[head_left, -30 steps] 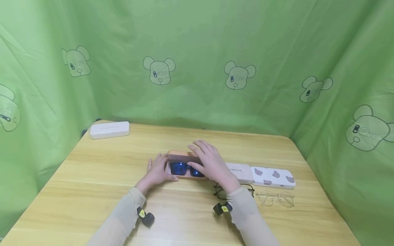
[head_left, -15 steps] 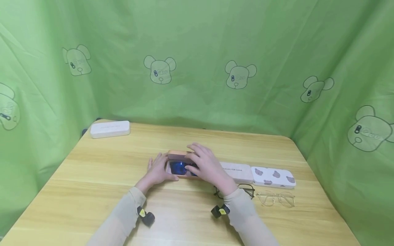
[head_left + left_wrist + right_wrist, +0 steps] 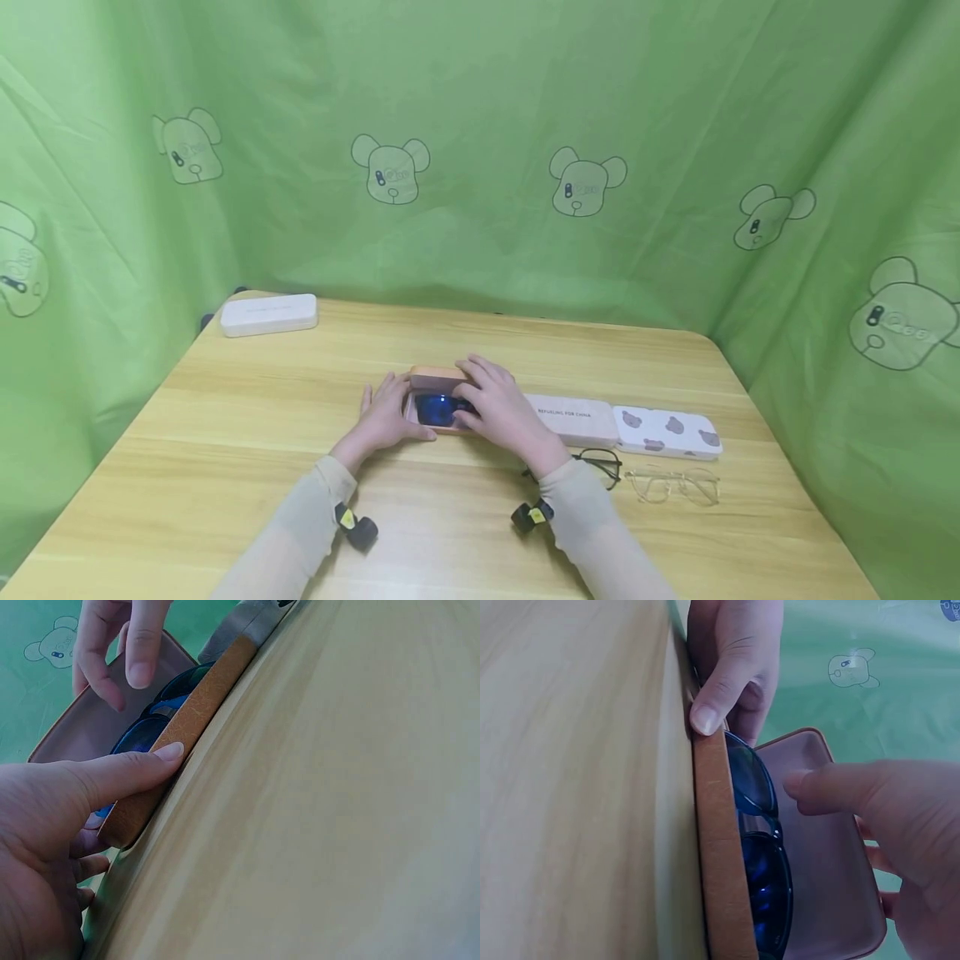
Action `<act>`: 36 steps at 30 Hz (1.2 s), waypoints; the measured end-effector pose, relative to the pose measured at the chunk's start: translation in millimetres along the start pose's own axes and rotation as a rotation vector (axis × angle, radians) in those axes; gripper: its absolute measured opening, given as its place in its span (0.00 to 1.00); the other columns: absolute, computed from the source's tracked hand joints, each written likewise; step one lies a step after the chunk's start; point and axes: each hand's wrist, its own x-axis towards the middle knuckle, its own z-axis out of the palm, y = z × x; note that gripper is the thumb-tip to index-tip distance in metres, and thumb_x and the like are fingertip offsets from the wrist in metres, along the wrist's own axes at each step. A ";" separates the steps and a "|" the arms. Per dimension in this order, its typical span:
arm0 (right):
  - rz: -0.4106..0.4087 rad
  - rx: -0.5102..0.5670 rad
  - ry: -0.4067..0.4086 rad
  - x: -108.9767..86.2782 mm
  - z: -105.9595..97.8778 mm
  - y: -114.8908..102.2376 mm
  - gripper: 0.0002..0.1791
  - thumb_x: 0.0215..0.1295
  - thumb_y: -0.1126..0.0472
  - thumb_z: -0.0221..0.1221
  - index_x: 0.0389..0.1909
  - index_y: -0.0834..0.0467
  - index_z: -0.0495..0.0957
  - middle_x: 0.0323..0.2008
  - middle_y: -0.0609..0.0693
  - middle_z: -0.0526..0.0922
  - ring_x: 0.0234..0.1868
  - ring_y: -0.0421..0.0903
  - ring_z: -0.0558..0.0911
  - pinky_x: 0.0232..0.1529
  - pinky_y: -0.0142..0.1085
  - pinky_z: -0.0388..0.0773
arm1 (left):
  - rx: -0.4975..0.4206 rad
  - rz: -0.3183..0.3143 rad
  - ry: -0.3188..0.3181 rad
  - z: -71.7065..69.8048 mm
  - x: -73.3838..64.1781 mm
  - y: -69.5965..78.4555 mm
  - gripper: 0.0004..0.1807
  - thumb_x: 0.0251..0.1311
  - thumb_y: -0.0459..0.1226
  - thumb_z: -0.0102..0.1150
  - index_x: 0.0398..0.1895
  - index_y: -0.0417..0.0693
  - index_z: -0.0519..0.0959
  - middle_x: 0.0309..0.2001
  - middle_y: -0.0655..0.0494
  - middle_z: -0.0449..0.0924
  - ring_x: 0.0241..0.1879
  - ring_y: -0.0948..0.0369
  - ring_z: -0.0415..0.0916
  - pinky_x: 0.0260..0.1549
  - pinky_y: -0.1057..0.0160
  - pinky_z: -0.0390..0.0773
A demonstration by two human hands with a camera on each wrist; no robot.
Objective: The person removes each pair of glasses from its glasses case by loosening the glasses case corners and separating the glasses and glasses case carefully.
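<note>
A brown glasses case (image 3: 440, 377) stands with its lid raised, a pair of blue-lensed sunglasses (image 3: 436, 409) lying inside. My left hand (image 3: 382, 421) grips the case's left end, its thumb on the front wall in the left wrist view. Over the right part of the case is my right hand (image 3: 506, 408). In the right wrist view its thumb (image 3: 829, 786) hovers before the lid's lining (image 3: 821, 877), above the sunglasses, while other fingers reach behind the lid. Thumb and forefinger are apart, with nothing between them. This hand hides the right lens in the head view.
To the right lie a pale case with lettering (image 3: 570, 419) and a white bear-print case (image 3: 667, 432). Black-framed glasses (image 3: 600, 467) sit partly under the right wrist, beside clear-framed glasses (image 3: 675, 483). Another pale case (image 3: 270, 315) is at the table's far left corner.
My right hand has shifted left along the case, covering more of the sunglasses and uncovering the lettered case. The left hand and the brown case have stayed in place.
</note>
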 end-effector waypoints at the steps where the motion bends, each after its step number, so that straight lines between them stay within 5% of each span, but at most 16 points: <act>1: 0.007 0.003 -0.005 0.1 0.7 0.0 0.15 0.57 0.51 0.68 0.43 0.53 0.83 0.66 0.58 0.72 0.71 0.59 0.66 0.70 0.58 0.63 | 0.000 0.000 0.000 0.1 0.1 -0.1 0.54 0.33 0.51 0.80 0.70 0.50 0.66 0.76 0.47 0.55 0.78 0.42 0.38 0.72 0.34 0.23; 36: 0.038 -0.084 0.022 -0.2 18.9 2.9 0.08 0.60 0.57 0.66 0.33 0.58 0.84 0.65 0.58 0.71 0.66 0.57 0.69 0.70 0.52 0.63 | 0.018 0.001 0.013 0.5 -0.1 1.8 0.54 0.32 0.49 0.80 0.69 0.50 0.66 0.76 0.47 0.56 0.77 0.42 0.40 0.72 0.35 0.26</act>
